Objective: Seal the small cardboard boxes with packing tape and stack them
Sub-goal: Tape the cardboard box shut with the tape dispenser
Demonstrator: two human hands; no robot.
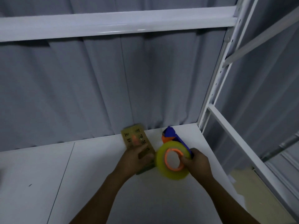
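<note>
Small cardboard box [145, 141] on screen: tan, flat-topped, dark print across the lid, lying at the back of the bench [80, 175] close to the curtain. At its 3 o'clock, just beside it, is the tape dispenser [171, 133], a blue body with an orange piece, carrying a glossy yellow-clear tape roll [161, 152] on an orange core.

The left grip [137, 160] lies spread over the box's near end, fingers flat on the lid. The right grip [197, 162] is wrapped round the dispenser, thumb on the orange core (all a touch blurred).

The grey curtain [97, 86] hangs in soft pleats behind. The white metal rack [215, 88] is smooth and shiny, its punched post at 2 o'clock. The bench is matt white, with one seam.

The bench edge is at 4 o'clock; the wide surface runs to 9 o'clock.
</note>
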